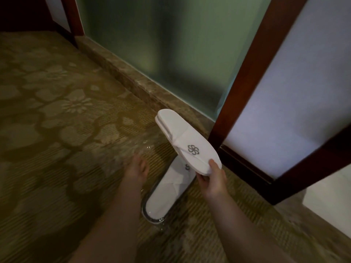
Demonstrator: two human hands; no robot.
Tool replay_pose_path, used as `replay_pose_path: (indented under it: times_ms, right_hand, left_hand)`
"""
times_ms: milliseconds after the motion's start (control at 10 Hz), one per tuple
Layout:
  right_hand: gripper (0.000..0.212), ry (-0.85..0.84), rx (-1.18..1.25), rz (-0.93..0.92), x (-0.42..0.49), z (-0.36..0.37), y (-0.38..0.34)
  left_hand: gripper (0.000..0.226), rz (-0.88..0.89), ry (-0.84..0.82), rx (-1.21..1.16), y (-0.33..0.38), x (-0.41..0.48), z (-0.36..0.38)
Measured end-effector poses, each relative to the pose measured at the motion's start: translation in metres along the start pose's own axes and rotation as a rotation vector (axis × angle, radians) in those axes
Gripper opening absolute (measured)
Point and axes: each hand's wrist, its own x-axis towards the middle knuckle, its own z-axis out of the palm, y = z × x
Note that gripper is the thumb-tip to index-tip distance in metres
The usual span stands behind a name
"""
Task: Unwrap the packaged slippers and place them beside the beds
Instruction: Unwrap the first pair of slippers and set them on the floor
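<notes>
Your right hand (212,179) clamps the unwrapped slippers (188,143) at the toe end, long axis running up-left from the grip; the wrapped pair (167,192) lies on the carpet (57,130) just below, beside your blurred left hand (137,168), grip state unclear

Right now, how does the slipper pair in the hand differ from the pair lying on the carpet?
The held pair is up in the air, tilted, gripped at one end by the right hand; the carpet pair lies flat. The held pair is bare; the carpet pair sits in clear wrap. Both are white with a grey swirl logo.
</notes>
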Motion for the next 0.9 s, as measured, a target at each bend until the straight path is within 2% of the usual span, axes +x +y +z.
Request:
replay_pose_path:
  times_ms: [100, 200, 400, 600, 700, 800, 900]
  right_hand:
    - [0.049, 0.004, -0.034, -0.008, 0.0, 0.001, -0.001]
    - [0.048, -0.008, -0.047, -0.018, -0.001, 0.001, 0.0]
    - [0.047, -0.014, -0.114, -0.065, -0.006, 0.009, 0.0]
    - [0.043, -0.028, -0.172, -0.103, -0.012, 0.014, -0.001]
    - [0.038, -0.1, -0.284, -0.145, -0.016, 0.02, -0.002]
    - [0.023, -0.156, -0.365, -0.173, -0.022, 0.023, -0.006]
    - [0.016, -0.211, -0.43, -0.177, -0.026, 0.028, -0.01]
  left_hand:
    - [0.052, 0.272, 0.087, 1.471, -0.007, 0.001, -0.011]
    - [0.049, 0.298, 0.074, 1.796, -0.007, 0.0, -0.014]
    - [0.057, 0.306, 0.005, 2.061, -0.01, -0.015, 0.002]
    - [0.061, 0.374, -0.141, 2.089, -0.019, -0.047, 0.032]
    - [0.06, 0.339, -0.228, 2.098, -0.019, -0.069, 0.059]
    - [0.054, 0.318, -0.293, 2.162, -0.01, -0.091, 0.084]
    - [0.055, 0.341, -0.278, 2.246, 0.004, -0.109, 0.093]
